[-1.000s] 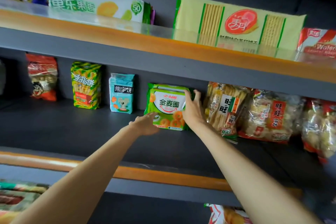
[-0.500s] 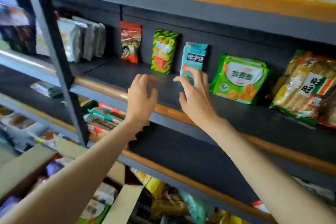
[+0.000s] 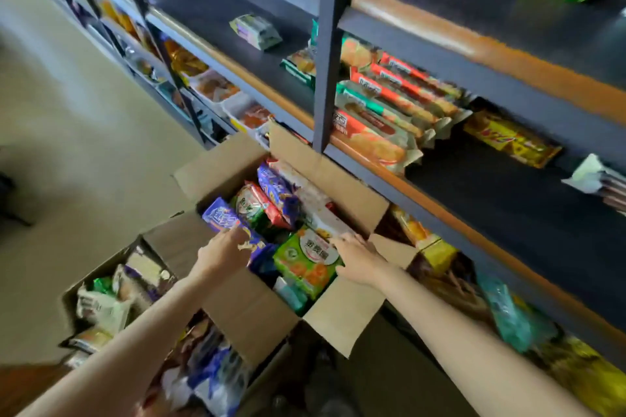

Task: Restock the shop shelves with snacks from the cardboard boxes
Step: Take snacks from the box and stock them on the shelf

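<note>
Both hands reach into the open box (image 3: 342,179) below the shelves (image 3: 474,54), left hand (image 3: 222,252) touching a purple packet (image 3: 227,218), right hand (image 3: 355,256) on a green packet (image 3: 306,259), neither plainly gripping, so either slick packet could slip when lifted.

A shop aisle, we judge. Long dark grey metal shelving with orange front strips (image 3: 437,41) runs the length of a pale smooth floor (image 3: 67,105). We note red-and-green wrapped biscuit packs (image 3: 389,101) laid in rows on 1 shelf. 2 open brown cardboard boxes (image 3: 244,311) crammed with mixed snack packets stand at the shelving's foot.
</note>
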`<state>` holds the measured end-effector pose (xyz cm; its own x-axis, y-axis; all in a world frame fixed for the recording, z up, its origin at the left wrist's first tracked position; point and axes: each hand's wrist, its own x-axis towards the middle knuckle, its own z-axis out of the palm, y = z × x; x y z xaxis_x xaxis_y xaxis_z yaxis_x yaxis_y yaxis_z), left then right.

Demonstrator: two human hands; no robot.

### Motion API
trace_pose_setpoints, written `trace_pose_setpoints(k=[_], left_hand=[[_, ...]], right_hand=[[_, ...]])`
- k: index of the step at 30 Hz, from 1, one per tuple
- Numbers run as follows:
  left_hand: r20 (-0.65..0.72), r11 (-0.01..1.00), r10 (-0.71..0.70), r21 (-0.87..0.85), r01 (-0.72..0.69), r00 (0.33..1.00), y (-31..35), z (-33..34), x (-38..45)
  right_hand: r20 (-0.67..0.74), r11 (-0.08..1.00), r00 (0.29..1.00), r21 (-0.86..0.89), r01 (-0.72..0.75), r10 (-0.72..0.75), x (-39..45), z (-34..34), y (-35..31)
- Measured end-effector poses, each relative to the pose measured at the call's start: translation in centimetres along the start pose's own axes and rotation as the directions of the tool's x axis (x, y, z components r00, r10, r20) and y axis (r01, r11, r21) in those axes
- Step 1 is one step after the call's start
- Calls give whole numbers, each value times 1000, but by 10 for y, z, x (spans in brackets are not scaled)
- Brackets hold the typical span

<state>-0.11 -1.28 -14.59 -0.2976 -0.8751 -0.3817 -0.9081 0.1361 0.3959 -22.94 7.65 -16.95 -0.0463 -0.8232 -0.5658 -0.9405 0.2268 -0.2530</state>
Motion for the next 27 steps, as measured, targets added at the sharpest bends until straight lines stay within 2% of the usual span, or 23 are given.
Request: trace_pose_setpoints(k=[3, 7, 11, 15, 17, 20, 24, 27], left_hand=[[69, 998, -2, 69, -3, 998, -15, 18, 7], [176, 959, 42, 270, -90, 983, -28, 25, 31], [138, 939, 18, 339, -64, 990, -34, 30, 60], [165, 948, 55, 301, -103, 985, -38, 51, 68], [153, 954, 86, 271, -125, 984, -44, 56, 65], [134, 982, 44, 176, -68, 990, -51, 50, 58], [98, 996, -1, 85, -7, 995, -47, 24, 53], [149, 990, -30, -129, 50, 988, -14, -4, 52]], right_hand=[[73, 997, 997, 61, -36, 32, 35, 28, 3], [152, 997, 987, 45, -54, 47, 81, 61, 4], [184, 997, 980, -23, -70, 73, 122, 80, -3], [187, 993, 975, -28, -115, 118, 144, 94, -8], [107, 991, 986, -48, -122, 126, 144, 100, -10], [21, 989, 990, -62, -134, 136, 134, 99, -15], [-16, 991, 992, -48, -125, 124, 110, 66, -27], [-124, 996, 992, -79, -41, 31, 69, 24, -33]])
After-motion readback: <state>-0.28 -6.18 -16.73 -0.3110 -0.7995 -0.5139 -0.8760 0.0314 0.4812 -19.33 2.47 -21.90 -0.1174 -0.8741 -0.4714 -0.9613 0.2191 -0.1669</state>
